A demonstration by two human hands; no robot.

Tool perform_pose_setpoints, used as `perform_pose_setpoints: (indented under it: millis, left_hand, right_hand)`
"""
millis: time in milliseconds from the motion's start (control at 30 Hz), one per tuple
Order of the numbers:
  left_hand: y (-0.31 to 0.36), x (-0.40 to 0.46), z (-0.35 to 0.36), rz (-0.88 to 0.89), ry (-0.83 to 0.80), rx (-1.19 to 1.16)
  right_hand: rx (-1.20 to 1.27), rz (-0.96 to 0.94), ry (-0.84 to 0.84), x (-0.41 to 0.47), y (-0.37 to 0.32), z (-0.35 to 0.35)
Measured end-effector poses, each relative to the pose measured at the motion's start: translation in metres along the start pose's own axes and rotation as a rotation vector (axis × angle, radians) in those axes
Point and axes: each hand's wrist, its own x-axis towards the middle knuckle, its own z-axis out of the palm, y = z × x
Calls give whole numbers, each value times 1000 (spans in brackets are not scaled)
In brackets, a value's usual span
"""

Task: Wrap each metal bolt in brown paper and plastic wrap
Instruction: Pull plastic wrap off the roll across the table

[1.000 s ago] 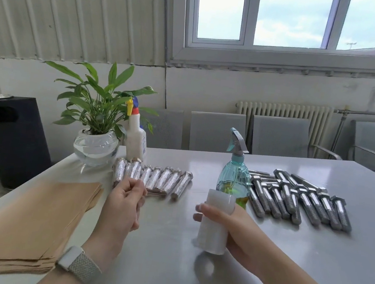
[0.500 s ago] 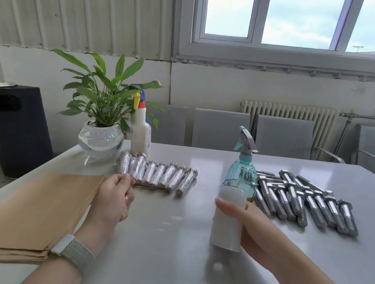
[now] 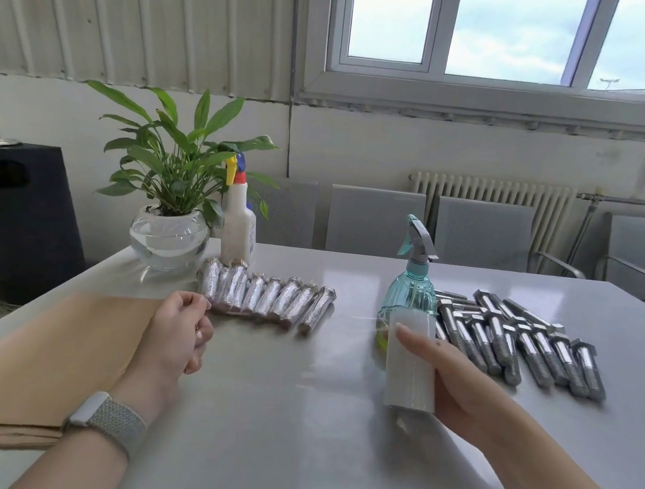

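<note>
Sitting on a glossy grey table (image 3: pixel 292 440) under a window (image 3: pixel 513 37). Left of the teal spray bottle (image 3: pixel 409 293): brown paper stack (image 3: pixel 42 358), left hand (image 3: pixel 176 332) pinching film end, fingers curled, wrapped bolts (image 3: pixel 267 298). Right of it: right hand (image 3: pixel 453 381) gripping plastic wrap roll (image 3: pixel 409 365), bare bolts (image 3: pixel 521 341).

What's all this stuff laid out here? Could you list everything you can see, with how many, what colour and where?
Wrapped bolts: about ten, silvery film over brown, row at table's far left.
Bare metal bolts: over a dozen, grey steel, heap at right.
Brown paper sheets: one stack, tan, near left edge.
Plastic wrap roll: one, whitish, upright at centre-right.
Teal spray bottle: one, behind the roll.
White spray bottle: one, red and yellow nozzle, beside plant.
Potted plant: one, green, glass bowl, far left.
Grey table: one.
Black bin: one, left floor.
Left hand: fingers curled, smartwatch on wrist.
Right hand: holds the roll.
</note>
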Motion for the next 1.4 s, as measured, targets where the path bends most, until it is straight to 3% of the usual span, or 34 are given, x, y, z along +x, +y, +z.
perform_pose_setpoints:
  millis: [233,433,567,700,833,967,1100,1200,1400]
  left_hand:
    - [3,-1,-3,-17,-42,-10]
    - [12,-3,-12,-113,-76,-207]
    - [11,0,-19,-145,-60,-181]
    - [-1,2,-15,-87,22,188]
    - [-13,-2,-9,-31,-52,627]
    - [-13,-10,-5,169,-55,1054]
    - [-16,-33,-4,288,-36,1503]
    - [-26,-42,-7,350,-32,1630]
    - [-35,-50,-5,463,57,1587]
  right_hand:
    - [16,-93,47,0,-1,-1]
    - [102,51,-108,-2,-7,-15]
    - [28,86,-11,-5,-11,-21]
    - [-162,118,151,-16,-20,-30]
    - [-315,131,303,-36,-27,-38]
    - [-669,162,552,-36,-22,-51]
    - [-976,194,554,-42,-21,-56]
    - [-1296,277,564,-45,-21,-58]
    - [-1505,296,624,-44,-17,-63]
